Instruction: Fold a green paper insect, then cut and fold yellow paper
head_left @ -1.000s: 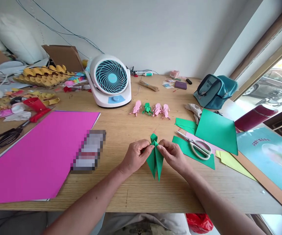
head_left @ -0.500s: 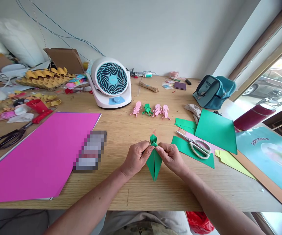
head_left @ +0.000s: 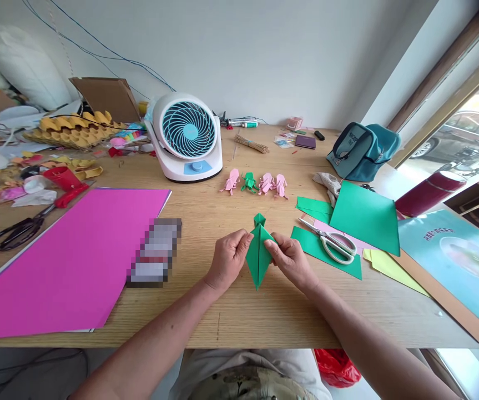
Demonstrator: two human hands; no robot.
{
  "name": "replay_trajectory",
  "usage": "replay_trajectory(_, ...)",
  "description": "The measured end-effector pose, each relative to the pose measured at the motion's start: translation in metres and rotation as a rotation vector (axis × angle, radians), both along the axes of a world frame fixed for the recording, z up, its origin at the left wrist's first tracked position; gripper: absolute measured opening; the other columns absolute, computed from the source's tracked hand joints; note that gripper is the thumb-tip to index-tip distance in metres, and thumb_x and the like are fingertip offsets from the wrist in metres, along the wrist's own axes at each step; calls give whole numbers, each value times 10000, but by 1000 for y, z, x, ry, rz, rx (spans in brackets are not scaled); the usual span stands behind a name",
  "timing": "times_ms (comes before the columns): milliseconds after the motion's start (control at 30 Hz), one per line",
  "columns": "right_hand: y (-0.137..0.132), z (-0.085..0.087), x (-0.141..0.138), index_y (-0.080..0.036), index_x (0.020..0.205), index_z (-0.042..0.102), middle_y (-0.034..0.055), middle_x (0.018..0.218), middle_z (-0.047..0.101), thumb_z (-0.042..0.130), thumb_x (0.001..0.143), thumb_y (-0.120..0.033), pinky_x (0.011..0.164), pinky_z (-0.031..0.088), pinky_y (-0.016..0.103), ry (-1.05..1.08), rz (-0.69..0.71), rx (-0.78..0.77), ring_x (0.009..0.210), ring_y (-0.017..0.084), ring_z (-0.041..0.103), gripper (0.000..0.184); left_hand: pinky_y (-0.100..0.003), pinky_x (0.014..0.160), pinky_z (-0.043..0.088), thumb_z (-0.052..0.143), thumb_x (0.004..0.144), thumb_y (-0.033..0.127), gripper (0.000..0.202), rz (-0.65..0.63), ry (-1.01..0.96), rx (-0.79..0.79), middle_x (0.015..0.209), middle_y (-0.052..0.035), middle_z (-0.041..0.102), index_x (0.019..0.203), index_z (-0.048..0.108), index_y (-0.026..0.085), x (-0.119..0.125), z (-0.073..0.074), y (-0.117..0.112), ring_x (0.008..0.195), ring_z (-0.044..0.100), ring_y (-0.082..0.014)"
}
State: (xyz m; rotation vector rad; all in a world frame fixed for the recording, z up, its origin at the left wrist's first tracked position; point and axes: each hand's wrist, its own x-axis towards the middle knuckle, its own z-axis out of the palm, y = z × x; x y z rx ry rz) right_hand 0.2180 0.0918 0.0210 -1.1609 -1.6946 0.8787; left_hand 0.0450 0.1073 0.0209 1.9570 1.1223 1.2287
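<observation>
Between my two hands is a folded green paper (head_left: 258, 258), diamond-shaped with a centre seam and a small folded peak at its far end. My left hand (head_left: 230, 255) pinches its left edge between thumb and fingers. On the opposite side my right hand (head_left: 291, 256) grips the right edge, thumb on top and fingers underneath. Beyond the hands stand several small folded paper figures in a row: a pink figure (head_left: 231, 181) at the left, a green figure (head_left: 249, 183) beside it, and more pink ones to the right.
White-handled scissors (head_left: 339, 247) lie on green paper strips to the right, near a green sheet (head_left: 366, 216). A large magenta sheet (head_left: 68, 261) covers the left side, with a blurred-out flat object (head_left: 156, 253) by its edge. A white fan (head_left: 189, 133) stands behind.
The green paper's near part has spread wider, and its tip sits a little farther from me. My hands have moved slightly apart along its edges, the right thumb now on its face.
</observation>
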Motion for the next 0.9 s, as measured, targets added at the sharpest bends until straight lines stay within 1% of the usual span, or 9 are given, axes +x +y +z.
replay_trajectory(100,1,-4,3,-216,616,460,-17,497,525,462,940,-611,439,332,227,-38,-5,-14,446,108,477,511,-245,550,253,409,986,420,421,-53,-46,-73,571,63,283,636,320,204,0,-1,2,548,289,-97)
replay_trajectory(233,2,-7,7,-218,616,449,-23,481,529,484,943,-584,426,333,220,-41,-104,15,431,105,481,492,-239,554,276,448,967,433,386,-140,-80,-181,588,65,318,670,345,209,1,-3,6,561,322,-100)
replay_trajectory(400,0,-2,2,-208,613,492,-12,488,546,515,890,-659,410,360,218,77,-11,-76,421,103,479,531,-243,556,251,473,958,401,396,-88,-77,-120,587,65,292,647,330,202,0,-4,8,574,290,-98)
replay_trajectory(467,0,-1,0,-196,570,522,3,463,551,518,861,-702,400,359,219,65,22,-119,410,106,483,584,-240,556,248,482,952,400,398,-72,-110,-120,594,64,287,643,327,201,0,-4,7,580,281,-98)
replay_trajectory(533,0,-2,-1,-186,503,533,24,430,554,506,851,-727,393,349,220,8,3,-128,389,103,475,644,-235,554,258,479,951,414,389,-94,-160,-178,600,64,296,655,340,203,1,-4,6,579,290,-97)
replay_trajectory(633,1,-6,1,-179,459,540,42,416,563,485,863,-728,399,344,220,-34,-71,-101,376,97,466,683,-226,553,281,507,937,438,354,-181,-228,-284,607,67,331,701,382,205,3,-5,6,575,321,-96)
replay_trajectory(733,2,-10,2,-182,460,544,38,403,553,495,854,-732,381,324,219,-30,-95,-106,364,95,452,678,-223,548,283,556,911,423,336,-207,-237,-292,607,67,351,707,408,201,3,-7,7,572,329,-95)
replay_trajectory(800,2,-10,2,-182,477,552,34,412,561,515,842,-733,380,326,218,-21,-61,-124,366,97,456,661,-224,546,279,568,905,406,339,-180,-220,-263,606,64,353,687,417,196,1,-9,7,575,327,-93)
replay_trajectory(900,2,-9,3,-177,519,577,29,455,593,545,843,-704,403,351,214,-31,51,-136,396,100,485,620,-221,550,285,580,900,401,351,-158,-237,-255,607,63,346,664,429,189,0,-10,9,578,326,-91)
